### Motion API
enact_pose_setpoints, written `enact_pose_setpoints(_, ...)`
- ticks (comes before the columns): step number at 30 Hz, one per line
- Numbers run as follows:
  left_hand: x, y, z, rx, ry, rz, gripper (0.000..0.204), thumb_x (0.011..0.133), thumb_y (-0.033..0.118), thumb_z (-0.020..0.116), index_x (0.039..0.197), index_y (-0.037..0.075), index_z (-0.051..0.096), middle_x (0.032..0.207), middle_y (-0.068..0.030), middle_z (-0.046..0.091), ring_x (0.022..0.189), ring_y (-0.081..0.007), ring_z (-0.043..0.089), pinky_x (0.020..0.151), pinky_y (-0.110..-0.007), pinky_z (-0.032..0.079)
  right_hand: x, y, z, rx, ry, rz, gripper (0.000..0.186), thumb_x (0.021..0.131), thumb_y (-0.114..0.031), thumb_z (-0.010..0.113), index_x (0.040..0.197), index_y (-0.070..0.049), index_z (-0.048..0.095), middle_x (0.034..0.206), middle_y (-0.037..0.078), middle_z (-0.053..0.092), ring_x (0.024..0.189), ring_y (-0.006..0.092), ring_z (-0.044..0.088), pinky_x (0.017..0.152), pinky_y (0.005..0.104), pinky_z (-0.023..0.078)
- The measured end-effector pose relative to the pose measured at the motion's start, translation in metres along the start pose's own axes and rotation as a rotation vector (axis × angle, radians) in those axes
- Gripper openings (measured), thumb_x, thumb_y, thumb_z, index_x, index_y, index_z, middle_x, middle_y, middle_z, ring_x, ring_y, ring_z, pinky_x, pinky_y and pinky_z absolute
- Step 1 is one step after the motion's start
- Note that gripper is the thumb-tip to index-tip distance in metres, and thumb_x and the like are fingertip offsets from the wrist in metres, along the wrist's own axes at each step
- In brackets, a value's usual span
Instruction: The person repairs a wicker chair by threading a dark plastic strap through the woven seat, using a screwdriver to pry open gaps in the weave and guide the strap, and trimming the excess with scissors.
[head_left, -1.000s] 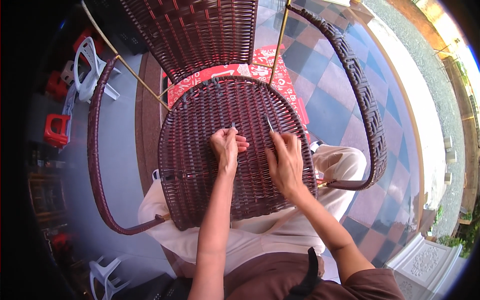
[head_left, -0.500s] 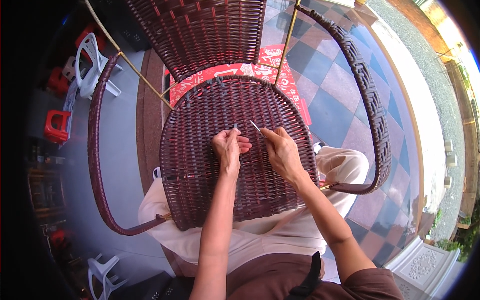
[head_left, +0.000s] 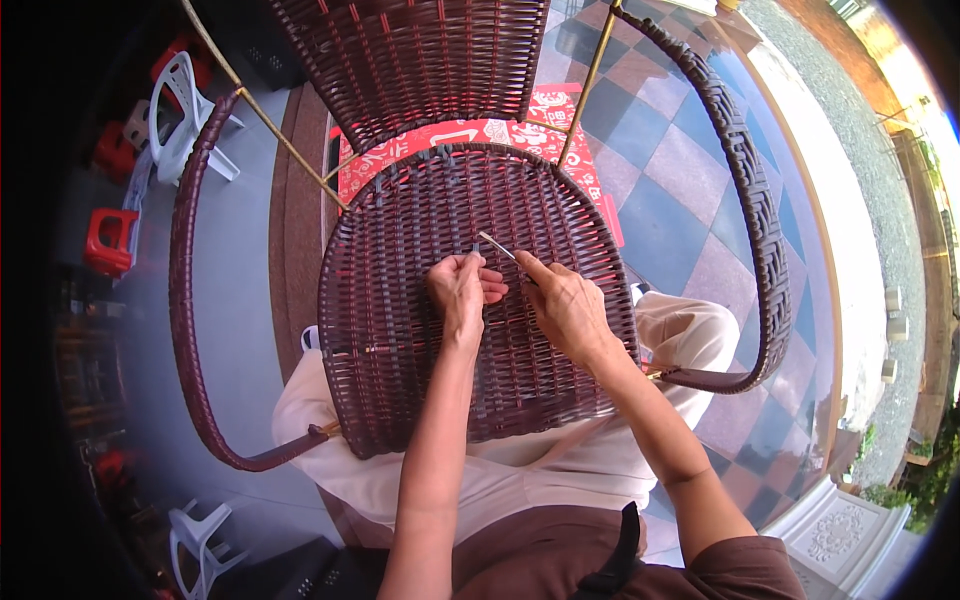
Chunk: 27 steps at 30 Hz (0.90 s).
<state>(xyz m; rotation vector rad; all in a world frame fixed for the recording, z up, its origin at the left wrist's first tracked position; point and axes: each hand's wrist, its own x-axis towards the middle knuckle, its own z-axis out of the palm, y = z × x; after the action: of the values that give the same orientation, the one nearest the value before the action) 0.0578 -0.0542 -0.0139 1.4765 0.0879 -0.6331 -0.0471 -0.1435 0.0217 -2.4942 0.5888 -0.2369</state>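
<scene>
A dark brown woven wicker chair lies across my lap, its round seat (head_left: 395, 285) facing up. Over the middle of that seat, my left hand (head_left: 460, 292) pinches a short grey-brown strip end (head_left: 476, 250) between thumb and forefinger; its other fingers curl loosely. My right hand (head_left: 568, 305) is closed around a slim flat-tipped metal tool (head_left: 497, 246), the forefinger laid along it. The tool's tip points up and left, just above the pinched strip, apparently without touching it. Its handle is hidden in my palm.
The woven backrest (head_left: 410, 70) rises at the far side, with curved armrests left (head_left: 185, 270) and right (head_left: 745, 190). Under the chair shows a red printed cloth (head_left: 590, 180). White plastic chairs (head_left: 180, 110) and a red stool (head_left: 110, 242) stand left.
My right hand has turned and shifted slightly, bringing the tool's tip left toward my left hand. The left hand keeps its pinch. The view has shifted a little.
</scene>
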Motion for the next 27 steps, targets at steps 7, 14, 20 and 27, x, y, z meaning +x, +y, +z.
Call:
enact_pose_setpoints(7, -0.001, 0.001, 0.000, 0.004, 0.000, -0.005, 0.023, 0.088, 0.015, 0.047, 0.076, -0.004, 0.052, 0.060, -0.0141, 0.059, 0.043, -0.0176, 0.057, 0.037, -0.023, 0.046, -0.003, -0.008, -0.003, -0.076, -0.044, 0.039, 0.033, 0.085, -0.015, 0.050, 0.118, -0.017, 0.053, 0.074, 0.013, 0.058, 0.061, 0.0313, 0.059, 0.053, 0.0410, 0.046)
enact_pose_setpoints(14, 0.001, -0.001, -0.001, -0.014, -0.011, 0.008, 0.022, 0.087, 0.015, 0.047, 0.076, -0.004, 0.052, 0.060, -0.0137, 0.059, 0.043, -0.0175, 0.057, 0.037, -0.023, 0.046, 0.004, -0.005, -0.003, -0.107, -0.050, -0.059, 0.035, 0.080, -0.012, 0.052, 0.115, -0.010, 0.054, 0.074, 0.015, 0.059, 0.059, 0.0326, 0.059, 0.051, 0.0412, 0.047)
enact_pose_setpoints(20, 0.000, -0.001, 0.000, -0.018, -0.002, -0.001, 0.023, 0.086, 0.018, 0.051, 0.076, -0.002, 0.054, 0.061, -0.0120, 0.059, 0.044, -0.0164, 0.057, 0.040, -0.022, 0.044, 0.003, 0.000, 0.009, -0.092, -0.019, -0.105, 0.023, 0.077, -0.009, 0.054, 0.099, -0.005, 0.050, 0.074, 0.014, 0.056, 0.061, 0.0324, 0.059, 0.050, 0.0414, 0.047)
enact_pose_setpoints(27, 0.002, -0.003, 0.000, -0.016, 0.009, 0.001, 0.020, 0.085, 0.014, 0.049, 0.075, -0.003, 0.052, 0.059, -0.0130, 0.059, 0.041, -0.0171, 0.056, 0.036, -0.023, 0.045, -0.005, 0.006, 0.026, -0.049, 0.076, -0.093, 0.031, 0.081, -0.010, 0.055, 0.112, -0.006, 0.051, 0.075, 0.011, 0.054, 0.058, 0.0317, 0.057, 0.048, 0.0396, 0.046)
